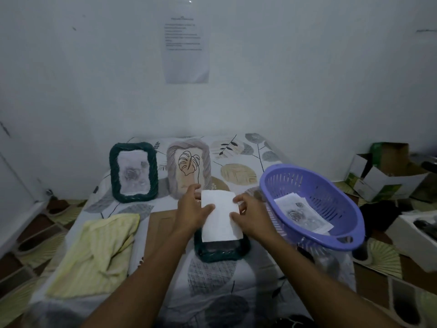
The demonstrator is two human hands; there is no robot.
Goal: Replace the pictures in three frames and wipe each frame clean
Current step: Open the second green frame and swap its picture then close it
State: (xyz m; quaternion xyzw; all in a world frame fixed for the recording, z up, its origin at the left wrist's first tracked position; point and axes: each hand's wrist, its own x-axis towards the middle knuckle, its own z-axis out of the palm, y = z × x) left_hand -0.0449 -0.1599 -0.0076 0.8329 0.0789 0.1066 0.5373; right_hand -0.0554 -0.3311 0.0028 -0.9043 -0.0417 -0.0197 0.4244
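- We pinch the white picture sheet (pixel 221 218) at its two side edges. Our left hand (pixel 192 210) has its thumb laid over the left edge, and our right hand (pixel 248 214) curls its fingertips round the right edge.
- The sheet hangs just above the dark green frame (pixel 220 253), which lies flat on the table; its lower edge overlaps the frame's opening (a blank side faces us).
- We judge it light, thin and floppy, so easy to crease; the edges are the place to hold it.
- Both forearms reach forward, wrists angled inward, hands level and near each other.
- The yellow cloth (pixel 99 252) lies well apart, to the left.
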